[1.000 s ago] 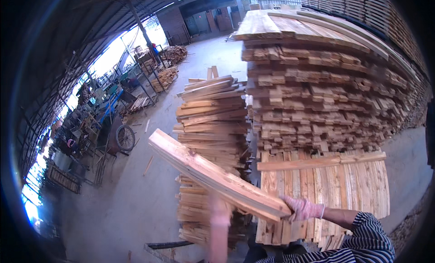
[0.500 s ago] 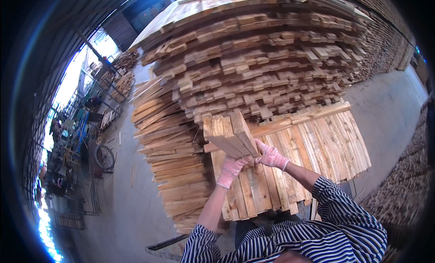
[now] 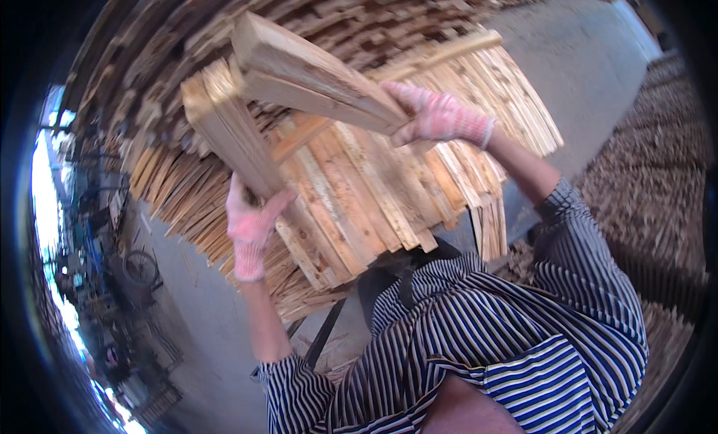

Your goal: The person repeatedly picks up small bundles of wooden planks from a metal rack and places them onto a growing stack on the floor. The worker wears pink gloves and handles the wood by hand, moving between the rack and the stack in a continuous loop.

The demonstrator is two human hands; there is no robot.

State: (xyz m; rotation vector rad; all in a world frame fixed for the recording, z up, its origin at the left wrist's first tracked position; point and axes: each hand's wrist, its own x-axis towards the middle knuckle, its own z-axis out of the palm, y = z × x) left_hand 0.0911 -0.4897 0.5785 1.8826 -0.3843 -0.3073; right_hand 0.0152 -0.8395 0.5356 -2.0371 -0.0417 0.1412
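two lots of boards, one in each hand, raised above a laid row
a row of boards [image 3: 359, 183] already lies side by side, with a strip [image 3: 458, 52] across its far side; the held lumber is not yet down, and how much is left cannot be told. the left hand [image 3: 250, 228] is closed around the near end of the left boards [image 3: 233, 131], which slope up and away from it; the right hand [image 3: 443, 120] grips the near end of the right boards [image 3: 318, 67], which reach leftward so both far ends come close together.
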